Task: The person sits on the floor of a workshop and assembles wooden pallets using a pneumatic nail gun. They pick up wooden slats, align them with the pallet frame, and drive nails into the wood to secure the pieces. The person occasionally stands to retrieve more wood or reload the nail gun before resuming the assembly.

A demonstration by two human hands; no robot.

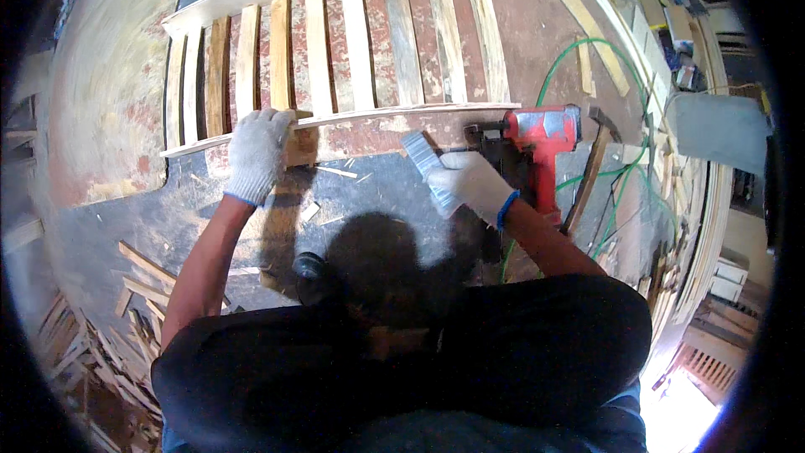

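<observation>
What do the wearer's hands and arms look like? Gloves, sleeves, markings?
Left hand and right hand each wear a pale grey-white glove; the left shows a ribbed, knit-like texture. Both have a bright blue band at the cuff. Forearms are bare between cuff and sleeve, no cables or watch visible. Dark, near-black sleeves end around the elbows. No printed markings can be made out.

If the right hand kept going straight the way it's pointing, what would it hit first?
The right hand, holding a grey strip, would probably meet the slatted frame's near rail; depth is unclear.
</observation>
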